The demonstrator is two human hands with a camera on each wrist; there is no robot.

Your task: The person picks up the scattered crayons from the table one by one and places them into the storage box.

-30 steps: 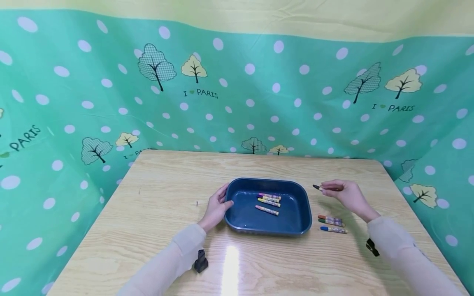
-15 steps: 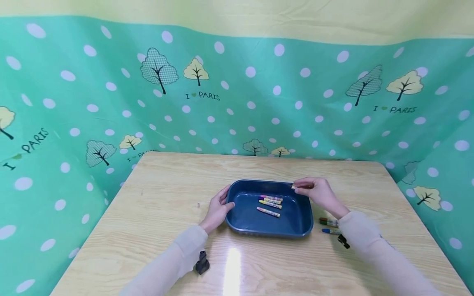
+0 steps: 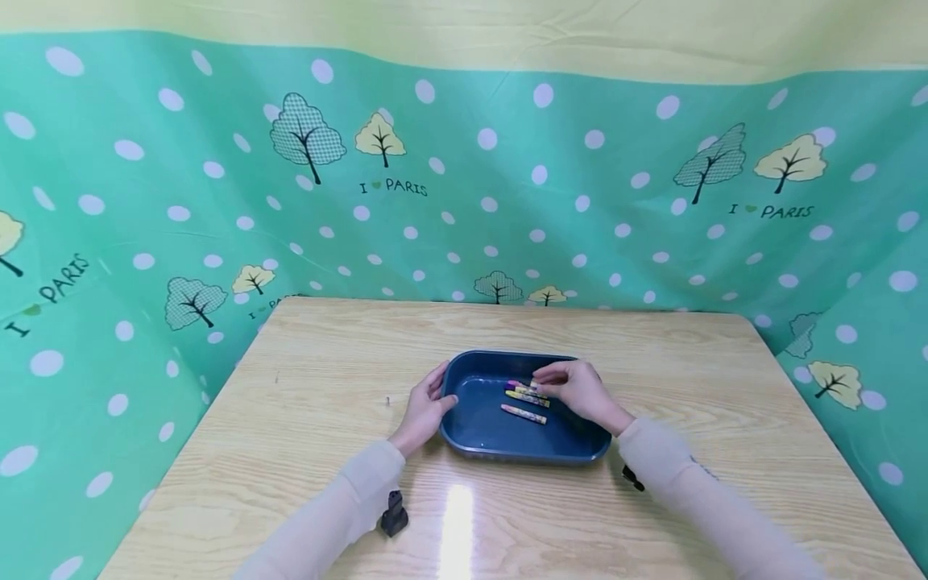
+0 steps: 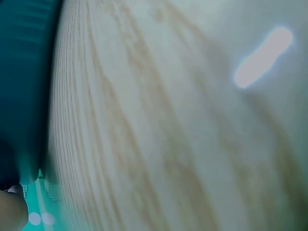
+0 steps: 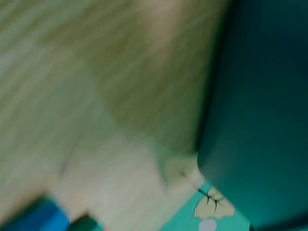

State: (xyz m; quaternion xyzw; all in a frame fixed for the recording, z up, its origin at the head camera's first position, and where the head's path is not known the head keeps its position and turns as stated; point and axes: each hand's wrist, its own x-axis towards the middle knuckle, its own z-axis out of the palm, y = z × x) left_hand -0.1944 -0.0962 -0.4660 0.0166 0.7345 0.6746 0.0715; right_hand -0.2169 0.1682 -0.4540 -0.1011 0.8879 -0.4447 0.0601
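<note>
A dark blue rectangular tub (image 3: 474, 451) sits on the table. My left hand (image 3: 424, 409) grips its left rim, thumb over the inside; part of that hand (image 4: 12, 211) shows in the left wrist view's lower corner. Inside the tub lie a pink crayon (image 3: 524, 414), a yellow crayon (image 3: 528, 398) and a purple-tipped crayon (image 3: 512, 385). Over these, my right hand (image 3: 580, 393) reaches in from the right, pinching a crayon whose pale end (image 3: 534, 383) shows at the fingertips; the hand hides the rest.
Outside the tub, a blue crayon (image 5: 41, 219) and a green crayon (image 5: 85, 224) lie on the wood table (image 3: 326, 387), seen in the right wrist view. My right sleeve covers that spot in the head view. A polka-dot curtain (image 3: 449, 161) hangs behind the table.
My right hand has moved left with the black crayon, from beside the tub, across its right rim, to above the crayons inside. The left hand has kept its hold on the rim.
</note>
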